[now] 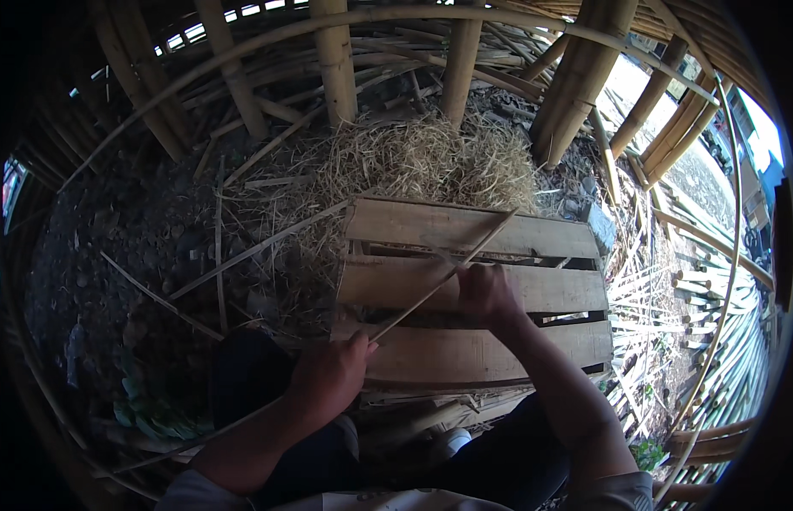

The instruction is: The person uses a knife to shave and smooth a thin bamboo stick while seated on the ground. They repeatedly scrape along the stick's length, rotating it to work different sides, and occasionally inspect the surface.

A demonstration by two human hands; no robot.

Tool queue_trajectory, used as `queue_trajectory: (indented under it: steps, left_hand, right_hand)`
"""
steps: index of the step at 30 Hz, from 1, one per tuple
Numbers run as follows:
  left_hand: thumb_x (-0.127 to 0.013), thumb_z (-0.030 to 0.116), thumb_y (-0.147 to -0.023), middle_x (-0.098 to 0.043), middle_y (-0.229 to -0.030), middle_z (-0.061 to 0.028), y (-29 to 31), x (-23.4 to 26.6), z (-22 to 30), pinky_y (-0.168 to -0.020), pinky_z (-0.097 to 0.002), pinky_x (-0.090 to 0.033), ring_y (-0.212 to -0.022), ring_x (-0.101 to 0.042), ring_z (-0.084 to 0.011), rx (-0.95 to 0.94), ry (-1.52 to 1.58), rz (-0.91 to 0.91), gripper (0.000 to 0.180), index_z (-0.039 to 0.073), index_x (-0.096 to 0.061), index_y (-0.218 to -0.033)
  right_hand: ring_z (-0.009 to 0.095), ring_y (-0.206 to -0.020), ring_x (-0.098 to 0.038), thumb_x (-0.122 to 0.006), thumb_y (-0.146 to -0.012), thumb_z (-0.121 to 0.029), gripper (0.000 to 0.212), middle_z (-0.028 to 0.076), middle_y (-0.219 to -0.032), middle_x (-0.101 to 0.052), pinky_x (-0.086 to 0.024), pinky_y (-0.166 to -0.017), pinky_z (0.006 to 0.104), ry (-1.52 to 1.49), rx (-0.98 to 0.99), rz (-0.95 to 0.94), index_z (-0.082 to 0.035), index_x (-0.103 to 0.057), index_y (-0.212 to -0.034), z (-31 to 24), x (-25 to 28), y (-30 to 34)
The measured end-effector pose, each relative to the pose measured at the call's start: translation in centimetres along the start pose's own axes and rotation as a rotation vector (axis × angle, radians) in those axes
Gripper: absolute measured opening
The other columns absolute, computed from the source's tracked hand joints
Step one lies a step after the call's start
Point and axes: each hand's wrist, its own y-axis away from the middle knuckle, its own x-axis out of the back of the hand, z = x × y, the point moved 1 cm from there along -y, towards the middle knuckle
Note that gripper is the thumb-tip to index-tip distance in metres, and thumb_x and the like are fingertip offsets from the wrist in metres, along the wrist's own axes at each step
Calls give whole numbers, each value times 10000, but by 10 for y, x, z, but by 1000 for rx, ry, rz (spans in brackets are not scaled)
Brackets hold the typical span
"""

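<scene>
My left hand (pixel 333 370) is closed around a thin bamboo strip (pixel 413 304), which slants from beside my left forearm up over the slatted wooden bench (pixel 473 351). The strip's far end rises above the bench's back slat. My right hand (pixel 490 294) forms a fist over the middle slat, right against the strip. From that fist a knife (pixel 443 255) points toward the upper left, its blade smeared by motion and crossing close to the strip. The knife's handle is hidden inside my fingers.
A heap of pale shavings (pixel 413 157) lies behind the bench. Thick bamboo posts (pixel 333 64) stand beyond it. Loose strips (pixel 260 247) litter the dark ground at left. Many cut bamboo poles (pixel 720 341) are stacked at right in sunlight. My knees flank the bench's near side.
</scene>
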Motion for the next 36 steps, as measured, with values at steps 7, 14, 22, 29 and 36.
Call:
queue_trajectory:
  steps: [7, 14, 22, 29, 36]
  left_hand:
    - [-548, 234, -1047, -675, -790, -237, 3, -1, -6, -676, -541, -519, -772, -678, -452, 150, 76, -72, 248, 22, -586, -925]
    - [-552, 250, -1044, -684, -784, -229, -2, 0, -7, -679, -524, -549, -764, -699, -431, 126, 112, -62, 256, 27, -608, -933]
    - [-541, 260, -1053, -698, -790, -224, -5, -8, -12, -675, -508, -562, -768, -714, -414, 102, 121, -45, 266, 29, -634, -960]
    - [-546, 261, -1047, -700, -795, -230, -14, -15, -27, -702, -516, -566, -771, -713, -420, 98, 176, -44, 277, 17, -641, -955]
    - [-567, 259, -1032, -701, -803, -235, -13, -10, -12, -703, -516, -568, -772, -717, -414, 81, 122, -26, 268, 15, -629, -941]
  right_hand:
    - [273, -433, -482, -703, -937, -129, 277, 91, -612, -458, -395, -377, 415, -226, -21, 8, -52, -531, -733, -100, 33, -14]
    - [258, -471, -505, -734, -946, -238, 297, 87, -656, -503, -413, -406, 423, 47, 146, 208, -91, -577, -742, -85, 22, -9]
    - [386, -585, -691, -643, -993, -396, 397, 162, -643, -679, -557, -517, 457, -355, -228, -339, -83, -687, -751, -126, 48, -28]
    - [378, -557, -678, -625, -1006, -393, 395, 153, -622, -666, -548, -498, 468, -243, -303, -338, -102, -677, -745, -116, 42, -28]
    - [384, -527, -676, -597, -1018, -419, 473, 173, -565, -639, -552, -490, 466, -208, -250, -324, -84, -628, -686, -101, 41, -29]
